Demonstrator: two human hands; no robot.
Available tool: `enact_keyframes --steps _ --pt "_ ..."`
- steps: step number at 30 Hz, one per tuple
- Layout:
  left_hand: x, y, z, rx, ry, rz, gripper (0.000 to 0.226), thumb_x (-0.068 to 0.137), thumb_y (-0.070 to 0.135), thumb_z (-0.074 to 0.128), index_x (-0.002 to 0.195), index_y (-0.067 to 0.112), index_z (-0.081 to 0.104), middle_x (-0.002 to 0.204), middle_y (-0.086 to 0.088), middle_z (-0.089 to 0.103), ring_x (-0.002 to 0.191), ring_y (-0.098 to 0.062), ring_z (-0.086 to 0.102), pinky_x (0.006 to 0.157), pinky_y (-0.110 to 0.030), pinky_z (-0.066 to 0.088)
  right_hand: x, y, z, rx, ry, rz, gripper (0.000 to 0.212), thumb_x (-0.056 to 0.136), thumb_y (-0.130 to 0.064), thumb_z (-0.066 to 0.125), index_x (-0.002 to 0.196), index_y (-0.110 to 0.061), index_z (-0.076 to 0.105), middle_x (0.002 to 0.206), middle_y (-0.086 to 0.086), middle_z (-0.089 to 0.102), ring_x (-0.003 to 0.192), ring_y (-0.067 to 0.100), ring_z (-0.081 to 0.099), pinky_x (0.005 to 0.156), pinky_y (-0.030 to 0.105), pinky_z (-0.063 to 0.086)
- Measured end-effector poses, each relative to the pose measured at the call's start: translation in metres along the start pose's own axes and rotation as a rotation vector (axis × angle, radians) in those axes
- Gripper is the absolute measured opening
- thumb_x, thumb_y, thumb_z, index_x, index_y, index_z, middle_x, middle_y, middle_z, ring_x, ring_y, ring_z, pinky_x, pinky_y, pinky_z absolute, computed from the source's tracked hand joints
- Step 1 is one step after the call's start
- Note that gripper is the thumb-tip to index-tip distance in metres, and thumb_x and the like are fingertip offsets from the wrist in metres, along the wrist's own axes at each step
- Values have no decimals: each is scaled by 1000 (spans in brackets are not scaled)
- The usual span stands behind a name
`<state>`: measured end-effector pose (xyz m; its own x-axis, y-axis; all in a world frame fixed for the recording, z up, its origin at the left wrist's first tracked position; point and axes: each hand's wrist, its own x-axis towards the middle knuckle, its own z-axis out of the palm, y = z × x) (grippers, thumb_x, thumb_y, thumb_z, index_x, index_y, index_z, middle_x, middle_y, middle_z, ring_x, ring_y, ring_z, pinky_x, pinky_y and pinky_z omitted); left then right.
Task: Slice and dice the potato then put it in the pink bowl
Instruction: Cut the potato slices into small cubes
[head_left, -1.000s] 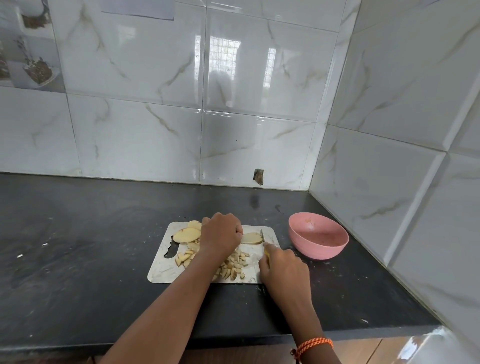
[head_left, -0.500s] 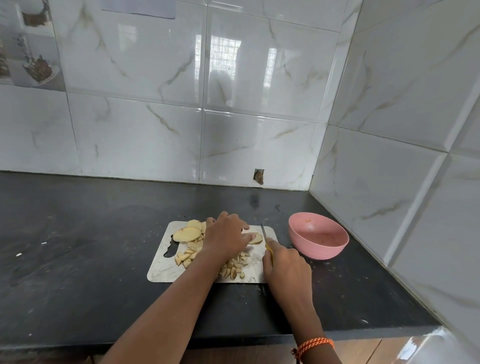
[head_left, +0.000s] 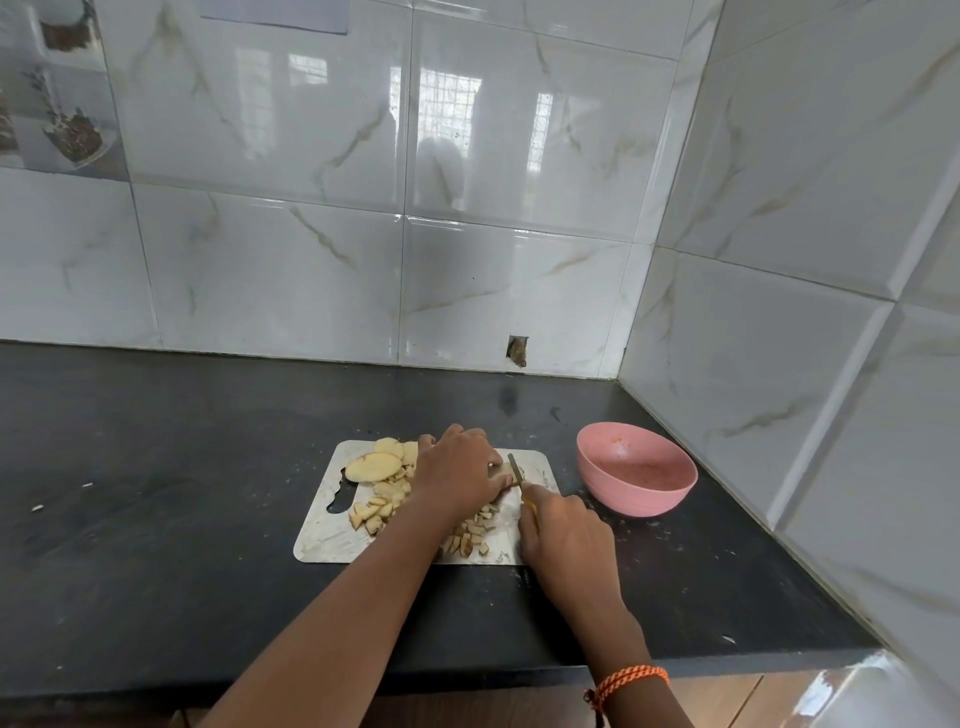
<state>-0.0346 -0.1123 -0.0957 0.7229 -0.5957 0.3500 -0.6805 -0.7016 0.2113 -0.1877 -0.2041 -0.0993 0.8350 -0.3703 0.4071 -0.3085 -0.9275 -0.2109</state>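
Pale potato slice (head_left: 503, 472) lies under curled left fingers (head_left: 488, 475); right fingers (head_left: 558, 512) grip the knife (head_left: 515, 467).

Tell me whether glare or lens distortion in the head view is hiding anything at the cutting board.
Head view: glare sits only on the wall tiles, which mirror a window. The wide lens bends the countertop edge. The cutting board is evenly lit and sharp; only the left hand hides the slice under the knife.
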Motion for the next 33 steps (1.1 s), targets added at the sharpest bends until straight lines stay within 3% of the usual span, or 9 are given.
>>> enact_keyframes --steps 7,14,23,28,33 --pt "0 1 1 45 3 13 39 98 62 55 116 36 78 119 13 63 116 -16 52 99 -49 39 2 -4 3 -5 -19 8 23 105 -31 39 114 -27 60 99 5 69 89 28 67 72 42 53" --pt "-1 5 5 42 57 -10 39 95 60 52 93 31 79 106 15 63 103 -14 53 94 -46 39 0 -6 2 -1 4 21 27 103 -33 37 119 -29 58 97 4 68 87 28 67 74 43 56" --pt "0 6 6 32 59 -24 36 95 59 53 94 32 78 106 16 63 104 -13 53 93 -45 40 -2 -9 4 -87 5 9 39 105 -30 35 140 -33 51 99 5 69 87 28 69 70 40 53" --pt "-1 7 5 23 54 -55 37 94 58 53 87 30 75 104 14 64 104 -15 54 93 -46 39 -5 -5 1 -13 -22 4 32 104 -31 37 128 -28 58 99 6 68 90 28 67 71 41 49" --pt "-1 8 5 70 53 -53 42 96 61 51 91 29 77 103 14 63 103 -15 54 95 -48 40 -23 -5 -5 29 -20 5 35 106 -34 39 137 -31 54 100 3 68 89 24 66 71 39 46"
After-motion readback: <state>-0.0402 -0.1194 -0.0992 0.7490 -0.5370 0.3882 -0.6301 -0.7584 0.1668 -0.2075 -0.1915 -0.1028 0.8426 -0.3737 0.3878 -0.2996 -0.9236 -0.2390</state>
